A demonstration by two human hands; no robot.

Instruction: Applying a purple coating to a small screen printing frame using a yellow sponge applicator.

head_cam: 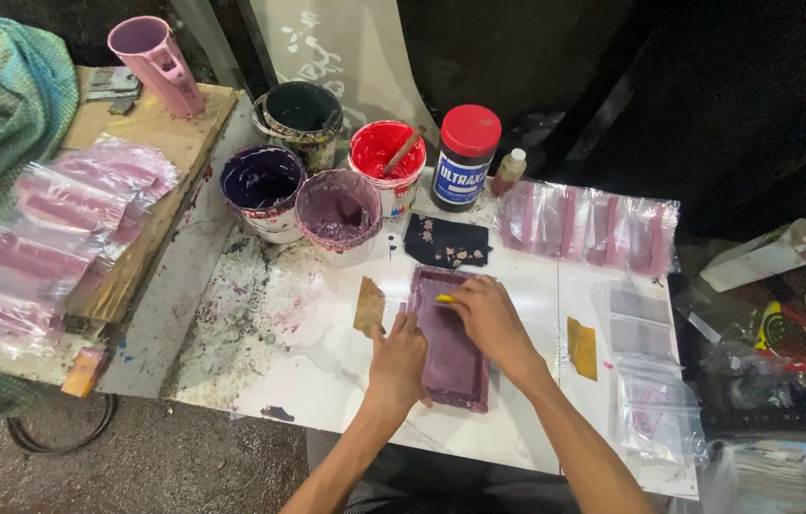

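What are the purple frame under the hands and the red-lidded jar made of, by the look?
Purple frame: looks like a rigid framed screen, raised rim around a flat matte panel, ink-stained; wood or plastic, cannot tell. Both the left hand and right hand rest on it. Red-lidded jar: probably plastic, dark glossy body, smooth red screw lid.

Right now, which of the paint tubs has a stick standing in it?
The red paint tub, beside the red-capped black jar; a stick leans inside. The purple and dark tubs hold none.
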